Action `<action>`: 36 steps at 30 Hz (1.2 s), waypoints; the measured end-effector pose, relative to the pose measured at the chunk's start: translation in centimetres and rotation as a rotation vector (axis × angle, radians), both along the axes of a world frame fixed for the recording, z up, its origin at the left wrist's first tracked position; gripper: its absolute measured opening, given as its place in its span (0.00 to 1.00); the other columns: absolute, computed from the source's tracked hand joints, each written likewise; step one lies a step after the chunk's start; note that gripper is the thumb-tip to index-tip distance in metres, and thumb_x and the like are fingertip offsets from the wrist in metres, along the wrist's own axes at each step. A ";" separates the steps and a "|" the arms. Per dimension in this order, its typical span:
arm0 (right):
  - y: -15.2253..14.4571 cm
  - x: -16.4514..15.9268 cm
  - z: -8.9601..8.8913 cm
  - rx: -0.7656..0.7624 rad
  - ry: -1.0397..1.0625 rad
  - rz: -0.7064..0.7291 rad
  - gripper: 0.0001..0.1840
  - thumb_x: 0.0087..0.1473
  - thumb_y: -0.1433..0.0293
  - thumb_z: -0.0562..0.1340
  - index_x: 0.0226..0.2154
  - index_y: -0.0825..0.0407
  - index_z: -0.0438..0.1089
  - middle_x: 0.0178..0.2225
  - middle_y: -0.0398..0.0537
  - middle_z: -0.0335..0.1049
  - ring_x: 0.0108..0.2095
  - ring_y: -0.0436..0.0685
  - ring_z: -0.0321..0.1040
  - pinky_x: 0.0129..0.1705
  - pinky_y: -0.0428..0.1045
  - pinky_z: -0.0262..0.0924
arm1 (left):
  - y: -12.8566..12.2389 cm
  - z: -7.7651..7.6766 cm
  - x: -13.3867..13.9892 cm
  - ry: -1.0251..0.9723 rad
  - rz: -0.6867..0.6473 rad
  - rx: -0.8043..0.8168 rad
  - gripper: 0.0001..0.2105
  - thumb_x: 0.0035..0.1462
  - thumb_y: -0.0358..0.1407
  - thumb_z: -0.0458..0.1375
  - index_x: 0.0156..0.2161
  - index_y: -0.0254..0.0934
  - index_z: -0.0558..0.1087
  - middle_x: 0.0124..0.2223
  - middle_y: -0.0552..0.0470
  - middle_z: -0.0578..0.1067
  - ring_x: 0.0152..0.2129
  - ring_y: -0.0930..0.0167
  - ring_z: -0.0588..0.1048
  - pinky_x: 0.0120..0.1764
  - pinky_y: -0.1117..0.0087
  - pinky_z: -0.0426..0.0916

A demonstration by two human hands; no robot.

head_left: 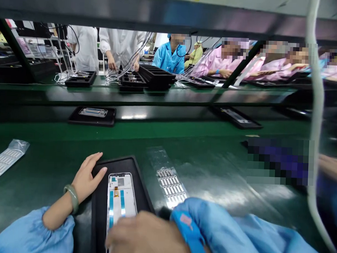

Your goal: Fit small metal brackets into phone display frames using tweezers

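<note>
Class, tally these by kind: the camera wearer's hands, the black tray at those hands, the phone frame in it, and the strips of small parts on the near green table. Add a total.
Hands: 2, left hand and right hand
Black tray: 1
Phone frame: 1
Strips: 2, left strip and right strip
Total: 6

I have my left hand (87, 178) extended, palm down, thumb (101, 175) apart from fingers (92, 160). My right hand (145, 234): blurred, back up, pointing left, finger pose unclear; right forearm (228, 232) in from lower right.
</note>
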State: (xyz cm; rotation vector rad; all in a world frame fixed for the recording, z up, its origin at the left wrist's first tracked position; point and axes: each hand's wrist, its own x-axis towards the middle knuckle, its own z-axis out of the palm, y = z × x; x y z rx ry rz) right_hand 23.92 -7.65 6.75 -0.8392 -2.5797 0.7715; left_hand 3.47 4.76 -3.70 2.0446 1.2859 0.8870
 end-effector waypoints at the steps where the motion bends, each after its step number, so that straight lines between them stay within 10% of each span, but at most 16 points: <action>1: 0.9 0.0 0.3 -0.023 0.047 -0.010 0.08 0.49 0.69 0.59 0.32 0.46 0.74 0.44 0.40 0.74 0.41 0.50 0.72 0.36 0.44 0.67 | -0.2 0.1 -0.1 0.026 -0.020 0.007 0.20 0.56 0.44 0.54 0.53 0.39 0.67 0.53 0.46 0.70 0.52 0.63 0.66 0.57 0.53 0.58; 4: 4.3 0.8 0.8 -0.240 0.389 -0.335 0.13 0.59 0.65 0.53 0.34 0.53 0.71 0.38 0.49 0.73 0.40 0.50 0.70 0.43 0.47 0.66 | -0.8 0.2 -0.5 0.078 -0.049 0.020 0.19 0.57 0.44 0.53 0.50 0.38 0.69 0.49 0.46 0.72 0.49 0.63 0.68 0.55 0.54 0.61; 7: 6.7 1.4 0.3 -0.486 0.640 -0.577 0.24 0.60 0.54 0.50 0.29 0.54 0.70 0.32 0.46 0.71 0.28 0.46 0.67 0.29 0.43 0.64 | -1.6 0.4 -0.9 0.101 -0.042 0.027 0.19 0.57 0.44 0.52 0.50 0.38 0.68 0.48 0.45 0.72 0.48 0.63 0.69 0.53 0.55 0.62; 14: 6.6 0.0 -3.3 -0.920 1.055 -0.675 0.18 0.50 0.55 0.63 0.30 0.52 0.64 0.30 0.43 0.73 0.28 0.48 0.73 0.33 0.45 0.71 | -4.2 1.2 -1.4 0.073 -0.014 0.013 0.18 0.58 0.42 0.51 0.51 0.38 0.68 0.50 0.45 0.70 0.50 0.63 0.67 0.55 0.53 0.60; 25: 7.1 -2.7 -6.2 -0.842 1.048 -0.739 0.11 0.46 0.64 0.67 0.32 0.51 0.69 0.32 0.42 0.75 0.35 0.49 0.73 0.40 0.47 0.70 | -5.4 2.5 0.0 -0.136 0.037 -0.089 0.09 0.58 0.40 0.53 0.37 0.39 0.72 0.50 0.48 0.72 0.54 0.65 0.66 0.58 0.56 0.59; 36: 5.9 -2.3 -6.0 -0.288 0.763 -0.626 0.06 0.50 0.70 0.65 0.34 0.47 0.72 0.37 0.43 0.76 0.41 0.52 0.73 0.46 0.52 0.68 | -5.2 3.2 -0.1 -0.141 0.011 -0.176 0.06 0.57 0.37 0.54 0.31 0.40 0.72 0.46 0.51 0.74 0.55 0.65 0.64 0.58 0.52 0.57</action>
